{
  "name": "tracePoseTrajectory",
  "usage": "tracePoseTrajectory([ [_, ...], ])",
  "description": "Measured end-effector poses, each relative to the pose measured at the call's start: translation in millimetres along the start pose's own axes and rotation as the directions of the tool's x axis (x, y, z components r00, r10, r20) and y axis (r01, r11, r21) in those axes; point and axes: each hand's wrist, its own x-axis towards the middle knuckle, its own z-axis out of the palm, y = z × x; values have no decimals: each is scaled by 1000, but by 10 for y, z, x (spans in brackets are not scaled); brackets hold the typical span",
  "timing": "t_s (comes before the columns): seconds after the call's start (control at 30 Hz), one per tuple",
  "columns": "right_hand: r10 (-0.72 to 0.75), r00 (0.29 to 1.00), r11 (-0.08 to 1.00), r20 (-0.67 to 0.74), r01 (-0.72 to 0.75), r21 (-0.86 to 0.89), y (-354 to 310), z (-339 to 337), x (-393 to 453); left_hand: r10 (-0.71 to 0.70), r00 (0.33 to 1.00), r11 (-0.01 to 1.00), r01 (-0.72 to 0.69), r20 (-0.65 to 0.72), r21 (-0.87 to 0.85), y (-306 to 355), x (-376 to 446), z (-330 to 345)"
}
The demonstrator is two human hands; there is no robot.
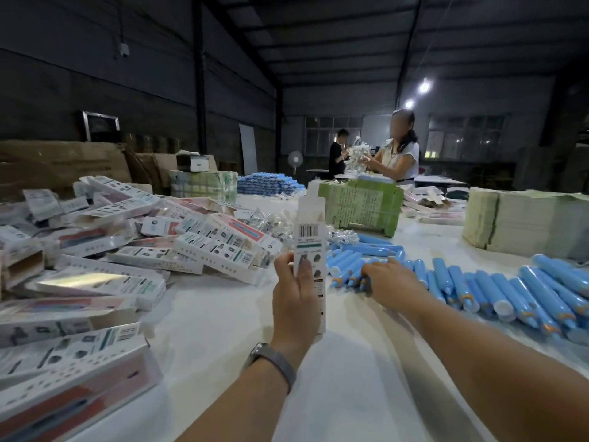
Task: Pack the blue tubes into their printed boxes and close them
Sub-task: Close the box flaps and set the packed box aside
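Gripped upright in the left hand (294, 295), a printed box (309, 250) is held above the table (350, 378), top flap open. Fingers of the right hand (390, 287) are curled onto blue tubes (350, 271) just right of the box.

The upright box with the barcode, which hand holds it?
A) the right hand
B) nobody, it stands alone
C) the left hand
C: the left hand grips the upright box, while the right hand reaches to the blue tubes.
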Motion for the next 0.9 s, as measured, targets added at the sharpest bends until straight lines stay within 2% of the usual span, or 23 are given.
tracePoseTrajectory([
  [0.1, -174, 985, 977, 18, 175, -125, 79, -35, 109, 51, 998, 998, -50, -27, 24, -3, 32, -7],
  [0.17, -258, 966, 962, -17, 255, -101, 102, -41, 103, 86, 995, 995, -84, -40, 54, -11, 39, -26],
  [0.2, -263, 962, 965, -75, 262, -17, 90, -63, 93, 104, 994, 992, -101, -44, 72, -16, 38, -37],
  [0.27, -175, 950, 926, -260, 249, 285, 6, -192, 67, 146, 988, 984, -140, -50, 106, -15, 34, -52],
  [0.3, -88, 933, 856, -349, 250, 452, -54, -312, 53, 156, 986, 982, -149, -55, 118, -10, 34, -61],
  [0.33, 18, 911, 739, -412, 265, 619, -115, -466, 33, 153, 986, 982, -144, -63, 124, -7, 40, -71],
  [0.4, 196, 882, 399, -427, 326, 857, -240, -822, -64, 122, 989, 986, -110, -84, 127, -6, 60, -87],
  [0.43, 252, 875, 232, -413, 360, 904, -294, -986, -135, 112, 990, 986, -100, -88, 131, -4, 67, -92],
  [0.47, 290, 864, 116, -411, 394, 912, -341, -1134, -207, 110, 990, 986, -98, -89, 135, 2, 68, -96],
  [0.5, 313, 850, 57, -423, 428, 902, -391, -1261, -278, 114, 990, 985, -102, -87, 138, 11, 65, -99],
  [0.57, 334, 817, 43, -470, 485, 874, -497, -1453, -408, 121, 989, 985, -108, -89, 136, 28, 51, -104],
  [0.7, 378, 752, 102, -540, 545, 832, -628, -1669, -537, 124, 990, 981, -113, -64, 155, 27, 25, -95],
  [0.77, 346, 755, 132, -557, 549, 825, -680, -1700, -555, 130, 990, 979, -120, -51, 166, 25, 18, -89],
  [0.8, 303, 771, 172, -561, 535, 827, -714, -1684, -557, 129, 990, 979, -119, -49, 168, 25, 20, -87],
  [0.9, 120, 826, 382, -550, 474, 794, -843, -1525, -551, 133, 989, 979, -123, -57, 164, 19, 30, -84],
])
